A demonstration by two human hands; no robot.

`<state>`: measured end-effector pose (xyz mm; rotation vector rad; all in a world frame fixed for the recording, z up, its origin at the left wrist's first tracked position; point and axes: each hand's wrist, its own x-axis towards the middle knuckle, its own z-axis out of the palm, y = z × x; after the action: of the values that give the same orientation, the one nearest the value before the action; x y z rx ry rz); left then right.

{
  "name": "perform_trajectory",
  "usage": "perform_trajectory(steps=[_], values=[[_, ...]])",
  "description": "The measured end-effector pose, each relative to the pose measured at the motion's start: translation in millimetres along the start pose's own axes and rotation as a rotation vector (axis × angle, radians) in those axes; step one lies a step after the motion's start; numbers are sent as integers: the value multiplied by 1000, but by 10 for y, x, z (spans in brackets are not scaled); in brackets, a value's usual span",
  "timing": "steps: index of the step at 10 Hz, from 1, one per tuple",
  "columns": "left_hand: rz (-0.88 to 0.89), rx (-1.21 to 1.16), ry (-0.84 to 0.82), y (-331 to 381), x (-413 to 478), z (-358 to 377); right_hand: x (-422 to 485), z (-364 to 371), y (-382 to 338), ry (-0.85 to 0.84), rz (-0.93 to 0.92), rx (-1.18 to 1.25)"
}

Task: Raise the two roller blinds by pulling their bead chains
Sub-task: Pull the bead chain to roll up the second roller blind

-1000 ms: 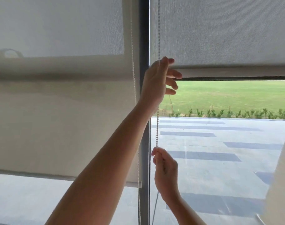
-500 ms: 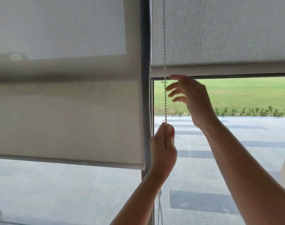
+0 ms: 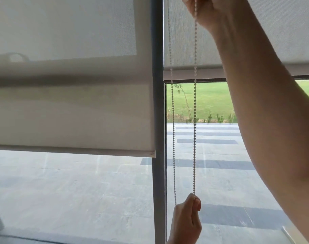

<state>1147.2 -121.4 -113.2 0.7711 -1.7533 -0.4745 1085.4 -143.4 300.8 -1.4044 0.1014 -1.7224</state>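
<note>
Two pale grey roller blinds hang over a window. The left blind (image 3: pixel 71 106) reaches lower, and its bottom bar (image 3: pixel 79 150) sits about mid-height. The right blind (image 3: pixel 182 41) is higher, with its bottom bar (image 3: pixel 185 74) near the upper third. A white bead chain (image 3: pixel 194 131) hangs as two strands just right of the window post. My right hand (image 3: pixel 208 13) is at the top edge, closed on the right strand. My left hand (image 3: pixel 187 219) is low down, pinching the same strand between thumb and fingers.
A dark vertical window post (image 3: pixel 158 120) separates the two panes. Outside are grey paving (image 3: pixel 79 191) and a green lawn (image 3: pixel 208 99). A pale edge (image 3: pixel 287 235) shows at the lower right.
My right hand has gone up from beside the chain to the top of the view and closed on it. My left hand has travelled down the strand, keeping its pinch.
</note>
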Motion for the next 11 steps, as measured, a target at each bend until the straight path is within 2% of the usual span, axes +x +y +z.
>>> perform_trajectory(steps=[1,3,4,5,7,9,10,11], values=[[-43,-2,-56,-153,-69,-21,-41,54,-11,-7,-45,148],[-133,71,-317,-383,88,-227,-247,-107,145,114,-200,-260],[-184,-21,-363,-375,278,-324,-429,-186,343,153,-212,-304],[-180,-107,-347,-256,551,-434,-627,-235,614,203,-180,-322],[-40,-184,-228,216,1117,-781,-996,-516,1100,290,-121,-395],[1,-195,-19,861,1804,-1070,-1443,-985,1438,332,-51,-554],[55,-259,22,1219,2132,-1058,-1707,-1103,1665,344,1,-607],[67,-324,151,1472,2374,-916,-1940,-1133,1866,343,18,-653]])
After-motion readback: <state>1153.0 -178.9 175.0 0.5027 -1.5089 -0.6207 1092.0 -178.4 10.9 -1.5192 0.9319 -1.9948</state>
